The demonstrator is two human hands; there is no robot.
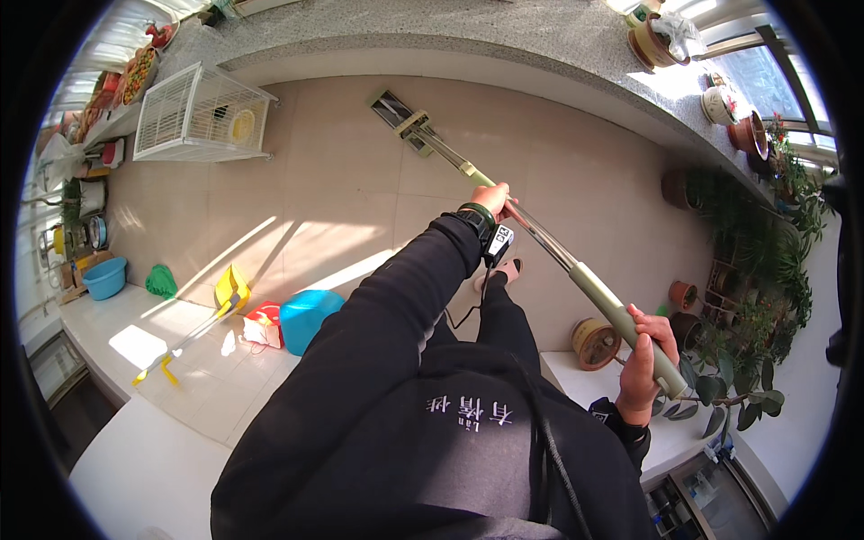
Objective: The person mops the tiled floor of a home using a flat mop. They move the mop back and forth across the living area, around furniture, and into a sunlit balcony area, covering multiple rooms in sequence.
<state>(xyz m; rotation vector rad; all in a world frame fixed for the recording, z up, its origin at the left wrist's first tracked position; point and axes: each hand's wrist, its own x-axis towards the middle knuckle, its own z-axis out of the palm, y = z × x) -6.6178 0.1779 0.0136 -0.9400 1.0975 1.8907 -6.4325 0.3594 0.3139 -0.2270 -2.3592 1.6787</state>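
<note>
Mop (pixel 540 236): centre frame, head on tiled floor (pixel 342 180) at upper centre | left hand (pixel 493 198): fingers wrapped round shaft, partly hidden | right hand (pixel 643 364): gripping handle end, lower right | watch face unreadable.

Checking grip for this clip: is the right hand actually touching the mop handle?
Touching. The head view shows the right hand wrapped around the mop handle at its green grip.

The left hand (pixel 492 197) covers part of the mop pole (pixel 540 236), its fingers out of sight behind it. The person's dark sleeve hides floor (pixel 342 180) beneath. Worktop (pixel 504 36) pots run off the picture's top edge.
</note>
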